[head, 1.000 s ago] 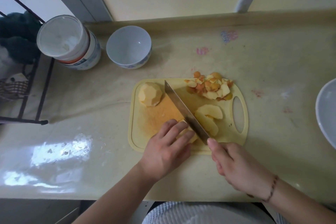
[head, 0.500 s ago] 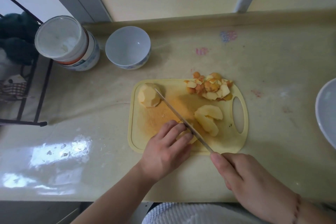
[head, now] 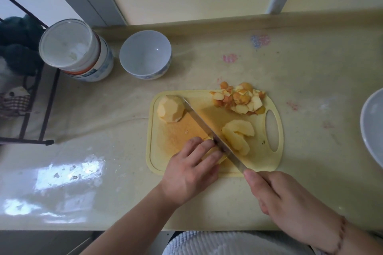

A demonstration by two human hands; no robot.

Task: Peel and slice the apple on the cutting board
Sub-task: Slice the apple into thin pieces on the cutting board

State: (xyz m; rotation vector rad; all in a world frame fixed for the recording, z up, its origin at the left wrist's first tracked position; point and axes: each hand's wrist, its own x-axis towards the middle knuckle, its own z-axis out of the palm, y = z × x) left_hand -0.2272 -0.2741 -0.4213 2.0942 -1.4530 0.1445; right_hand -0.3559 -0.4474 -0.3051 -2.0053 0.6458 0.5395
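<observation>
A yellow cutting board point(head: 257, 161) lies on the counter. A peeled apple half point(head: 171, 108) sits at its far left corner. Cut slices point(head: 238, 135) lie right of the knife, and a heap of peel point(head: 240, 98) is at the board's far edge. My left hand point(head: 190, 168) holds down an apple piece point(head: 213, 154), fingertips curled over it beside the blade. My right hand point(head: 288, 207) grips the handle of a long knife point(head: 207, 128), whose blade runs diagonally across the board and down into that piece.
A white bowl point(head: 146, 55) and a lidded jar point(head: 76, 49) stand at the back left. A black wire rack point(head: 31, 109) is at the far left. Another bowl's rim point(head: 371, 128) shows at the right edge. The counter's front edge is close to me.
The knife blade tipped from showing its flat side to edge-down and pressed into the piece under my left hand. My right hand drew back a little toward me.
</observation>
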